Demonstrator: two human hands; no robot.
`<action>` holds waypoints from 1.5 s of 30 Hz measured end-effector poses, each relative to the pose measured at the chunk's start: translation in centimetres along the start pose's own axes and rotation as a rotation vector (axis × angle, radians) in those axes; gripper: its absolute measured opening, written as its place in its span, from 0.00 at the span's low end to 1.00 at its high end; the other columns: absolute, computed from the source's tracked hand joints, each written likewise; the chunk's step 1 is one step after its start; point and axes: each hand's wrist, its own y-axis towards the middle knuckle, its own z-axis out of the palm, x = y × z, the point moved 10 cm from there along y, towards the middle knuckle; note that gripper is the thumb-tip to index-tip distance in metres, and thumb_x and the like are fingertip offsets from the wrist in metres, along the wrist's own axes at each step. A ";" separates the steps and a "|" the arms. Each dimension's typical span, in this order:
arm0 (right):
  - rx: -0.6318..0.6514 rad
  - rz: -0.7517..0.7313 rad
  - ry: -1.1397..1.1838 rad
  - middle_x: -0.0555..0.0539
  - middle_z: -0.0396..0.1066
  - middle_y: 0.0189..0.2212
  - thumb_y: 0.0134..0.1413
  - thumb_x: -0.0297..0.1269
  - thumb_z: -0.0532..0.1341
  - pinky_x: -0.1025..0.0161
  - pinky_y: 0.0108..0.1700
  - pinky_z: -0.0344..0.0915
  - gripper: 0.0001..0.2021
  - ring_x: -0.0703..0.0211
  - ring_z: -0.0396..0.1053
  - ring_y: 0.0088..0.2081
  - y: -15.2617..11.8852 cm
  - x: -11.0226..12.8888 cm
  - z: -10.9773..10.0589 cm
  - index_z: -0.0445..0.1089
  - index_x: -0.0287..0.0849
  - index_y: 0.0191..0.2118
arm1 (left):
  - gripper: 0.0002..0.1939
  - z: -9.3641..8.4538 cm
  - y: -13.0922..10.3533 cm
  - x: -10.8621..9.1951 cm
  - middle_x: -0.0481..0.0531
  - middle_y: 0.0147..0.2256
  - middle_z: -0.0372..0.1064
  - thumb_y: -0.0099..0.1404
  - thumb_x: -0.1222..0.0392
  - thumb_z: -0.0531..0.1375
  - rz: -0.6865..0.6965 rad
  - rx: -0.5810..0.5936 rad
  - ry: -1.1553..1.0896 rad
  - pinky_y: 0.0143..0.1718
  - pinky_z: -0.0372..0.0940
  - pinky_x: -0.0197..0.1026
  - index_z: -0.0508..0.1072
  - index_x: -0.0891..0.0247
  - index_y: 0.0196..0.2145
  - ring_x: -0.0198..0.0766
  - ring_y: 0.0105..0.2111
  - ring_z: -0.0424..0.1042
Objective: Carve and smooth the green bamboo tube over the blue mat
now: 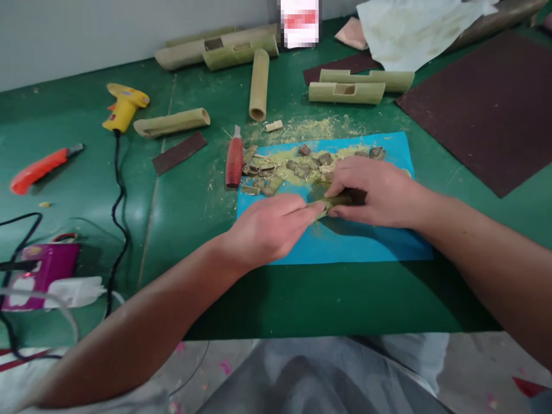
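A short green bamboo piece [340,201] lies low over the blue sheet [366,244]. My right hand [375,190] grips it, thumb below and fingers above. My left hand [273,227] is closed, its fingertips pressed at the bamboo's left end; whether something small is inside that hand is hidden. Behind both hands, dark sandpaper scraps [299,168] and pale bamboo dust are scattered over the sheet. A red-handled tool [234,161] with a short metal tip stands out at the sheet's left edge, lying on the green table [194,198].
Bamboo tubes [259,86] and notched pieces [347,93] lie at the back. A yellow glue gun [125,107], an orange cutter [43,169] and a purple power strip [56,261] with cables are at left. Dark sandpaper [487,109] lies at right.
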 end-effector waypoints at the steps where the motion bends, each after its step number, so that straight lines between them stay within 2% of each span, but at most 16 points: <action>1: -0.001 0.003 -0.001 0.49 0.67 0.32 0.60 0.44 0.66 0.54 0.40 0.61 0.11 0.52 0.66 0.38 0.0 0.0 0.0 0.65 0.49 0.31 | 0.17 0.0 -0.1 -0.1 0.53 0.33 0.76 0.81 0.62 0.50 0.003 0.003 0.011 0.32 0.70 0.36 0.78 0.66 0.52 0.35 0.30 0.74; 5: -0.007 -0.029 -0.012 0.49 0.67 0.32 0.60 0.45 0.65 0.54 0.40 0.60 0.11 0.53 0.66 0.39 0.0 0.2 0.0 0.65 0.48 0.32 | 0.16 -0.2 -0.2 -0.1 0.54 0.33 0.76 0.80 0.64 0.52 0.001 -0.015 0.052 0.33 0.70 0.38 0.78 0.67 0.53 0.38 0.31 0.75; 10: -0.011 -0.059 -0.027 0.49 0.66 0.32 0.62 0.45 0.64 0.55 0.39 0.61 0.11 0.54 0.65 0.37 0.0 0.2 0.0 0.65 0.47 0.32 | 0.17 0.1 -0.1 -0.5 0.54 0.33 0.76 0.80 0.64 0.50 0.042 0.009 0.046 0.32 0.70 0.38 0.78 0.69 0.53 0.37 0.30 0.75; 14: -0.010 -0.050 -0.035 0.48 0.69 0.34 0.62 0.47 0.66 0.54 0.42 0.63 0.11 0.52 0.67 0.40 0.0 -0.1 0.0 0.66 0.48 0.33 | 0.16 -0.1 -0.5 -0.3 0.53 0.32 0.76 0.80 0.64 0.52 0.016 -0.012 0.076 0.33 0.70 0.38 0.77 0.66 0.55 0.38 0.31 0.75; 20: -0.022 -0.055 -0.033 0.49 0.67 0.32 0.63 0.48 0.64 0.55 0.40 0.62 0.12 0.53 0.67 0.38 -0.1 -0.2 0.0 0.66 0.49 0.33 | 0.17 0.0 -0.2 -0.5 0.52 0.32 0.75 0.80 0.64 0.50 0.022 -0.024 0.081 0.32 0.69 0.36 0.78 0.67 0.53 0.35 0.30 0.73; 23: -0.020 -0.057 -0.025 0.49 0.68 0.34 0.61 0.50 0.64 0.54 0.41 0.63 0.13 0.52 0.67 0.40 -0.1 0.0 0.0 0.66 0.49 0.33 | 0.16 -0.5 -0.2 -0.4 0.52 0.31 0.75 0.80 0.65 0.52 -0.002 -0.045 0.048 0.33 0.70 0.36 0.79 0.67 0.52 0.36 0.30 0.74; 29: 0.005 -0.008 -0.025 0.48 0.68 0.33 0.61 0.45 0.64 0.53 0.41 0.63 0.09 0.51 0.67 0.39 0.1 -0.1 0.1 0.66 0.50 0.33 | 0.16 -0.4 0.2 0.7 0.52 0.33 0.76 0.79 0.63 0.54 -0.091 -0.039 -0.098 0.32 0.69 0.35 0.81 0.66 0.51 0.35 0.31 0.75; 34: 0.007 -0.006 -0.007 0.47 0.69 0.33 0.60 0.46 0.65 0.51 0.42 0.64 0.10 0.50 0.68 0.40 0.1 0.0 0.1 0.67 0.49 0.32 | 0.14 -0.7 0.0 1.3 0.53 0.35 0.78 0.79 0.64 0.55 -0.144 -0.059 -0.143 0.36 0.71 0.34 0.81 0.66 0.51 0.35 0.34 0.77; 40: -0.017 -0.015 -0.015 0.49 0.69 0.33 0.60 0.45 0.65 0.53 0.39 0.63 0.09 0.51 0.67 0.39 0.0 0.1 -0.1 0.66 0.50 0.33 | 0.15 -0.4 -0.1 1.1 0.52 0.35 0.77 0.79 0.62 0.54 -0.089 -0.048 -0.150 0.35 0.71 0.35 0.80 0.65 0.51 0.35 0.32 0.77; 45: -0.018 -0.074 -0.028 0.49 0.69 0.33 0.61 0.45 0.64 0.55 0.40 0.62 0.10 0.53 0.67 0.39 -0.1 0.2 0.0 0.67 0.47 0.33 | 0.13 -0.9 -0.4 0.9 0.52 0.35 0.78 0.79 0.64 0.56 -0.107 -0.080 -0.124 0.37 0.72 0.35 0.80 0.65 0.51 0.35 0.34 0.77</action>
